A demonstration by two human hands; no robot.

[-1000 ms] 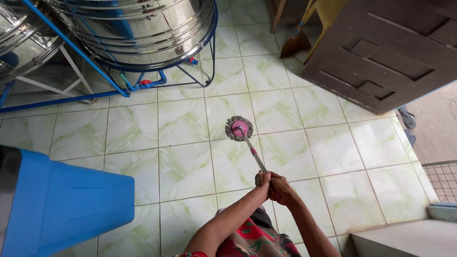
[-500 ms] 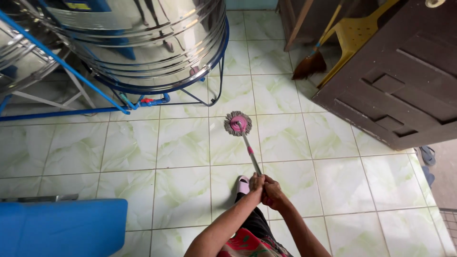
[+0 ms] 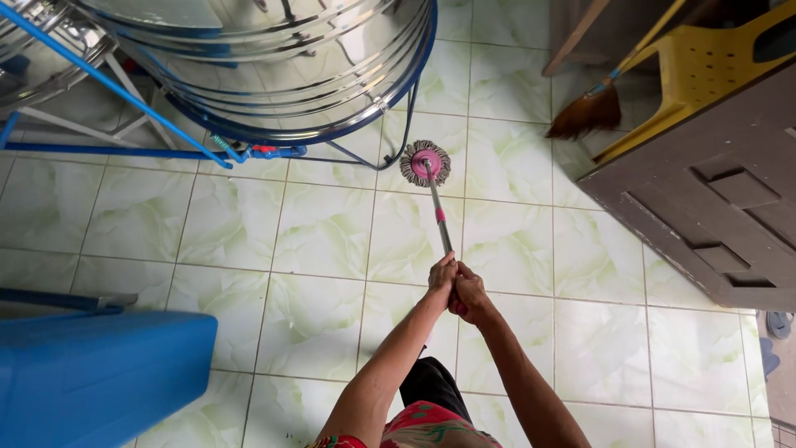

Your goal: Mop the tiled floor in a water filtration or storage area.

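A mop with a round pink head (image 3: 425,163) and a grey fringe rests on the pale green tiled floor (image 3: 315,232). Its thin metal handle (image 3: 439,216) slants back toward me. My left hand (image 3: 442,280) and my right hand (image 3: 469,296) are both closed around the near end of the handle, side by side, arms stretched forward. The mop head lies just in front of the rim of a big steel tank (image 3: 274,66).
The steel tank sits on a blue metal frame (image 3: 157,124) at the upper left. A blue container (image 3: 91,377) stands at the lower left. A dark brown door (image 3: 713,199), a yellow plastic chair (image 3: 705,66) and a broom (image 3: 589,108) are at the right.
The mop head has been pushed farther forward, toward the tank's base. My arms have stretched out more, and the view has shifted forward.
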